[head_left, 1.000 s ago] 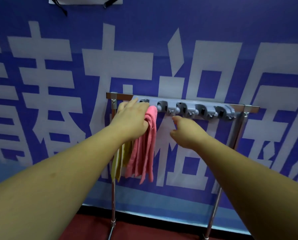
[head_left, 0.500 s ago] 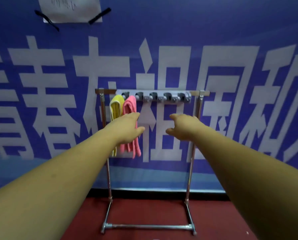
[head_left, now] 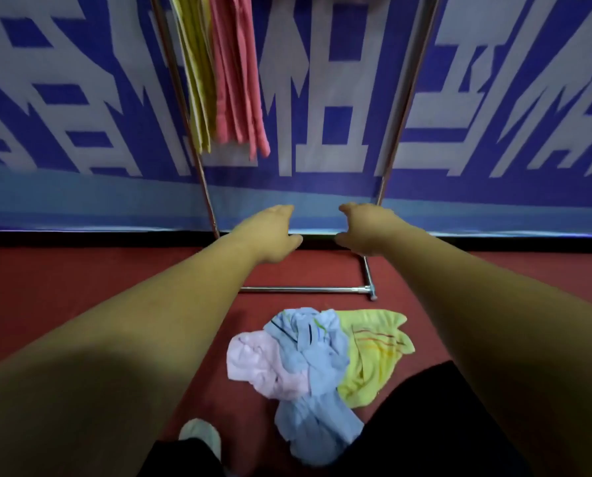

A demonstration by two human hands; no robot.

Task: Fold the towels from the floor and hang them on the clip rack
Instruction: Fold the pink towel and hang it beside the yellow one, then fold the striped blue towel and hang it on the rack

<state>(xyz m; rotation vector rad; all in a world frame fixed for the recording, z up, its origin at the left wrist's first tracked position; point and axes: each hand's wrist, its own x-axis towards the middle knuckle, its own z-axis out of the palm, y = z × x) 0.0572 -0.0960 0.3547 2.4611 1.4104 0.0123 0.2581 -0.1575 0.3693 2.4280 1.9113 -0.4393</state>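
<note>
A blue banner (head_left: 81, 98) with white characters fills the view from 9 through 12 to 3 o'clock, above a red floor (head_left: 64, 287). The rack (head_left: 305, 289) stands at 12 o'clock before the banner. A pink towel (head_left: 236, 80) and a yellow towel (head_left: 195, 70) hang from it at 11 o'clock, touching. Both arms reach forward. The left hand (head_left: 270, 235) and right hand (head_left: 367, 230) are near each other at centre, fingers loosely bent, holding nothing. At 6 o'clock a heap lies on the floor: a blue towel (head_left: 315, 366), a lilac towel (head_left: 256, 363) touching its 9 o'clock side and a lime towel (head_left: 373, 356) at its 3 o'clock. A pale shoe (head_left: 200, 435) shows at 7 o'clock.
</note>
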